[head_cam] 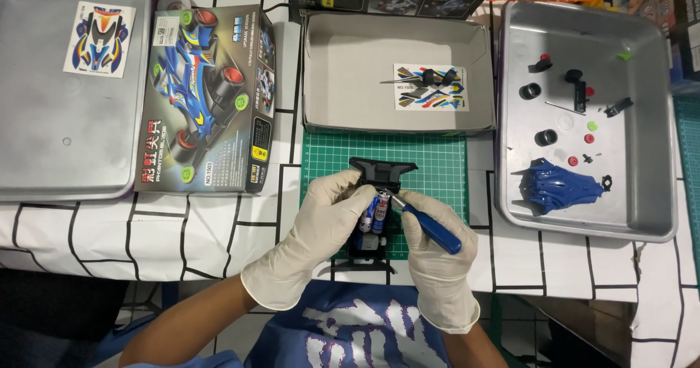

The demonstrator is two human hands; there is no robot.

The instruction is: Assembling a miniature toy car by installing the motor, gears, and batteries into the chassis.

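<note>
My left hand (321, 226), in a pale latex glove, is clenched around the left flank of the black plastic toy-car chassis (379, 171), fingertips pressing on the two batteries (373, 215) seated lengthwise in it. The chassis stands on the green gridded cutting mat (430, 157) at the bench's near edge, its wide black end pointing to twelve o'clock and its narrow end toward me at six. The batteries are silver and blue with red marks, side by side, just at three o'clock of my left fingers. My right hand (437, 259), gloved too, is grasping a blue-handled screwdriver (430, 226), whose metal tip points to ten o'clock and touches the batteries' upper end. At two o'clock of that hand, well apart, a shiny blue car body shell (558, 186) lies in a metal tray (656, 208).
</note>
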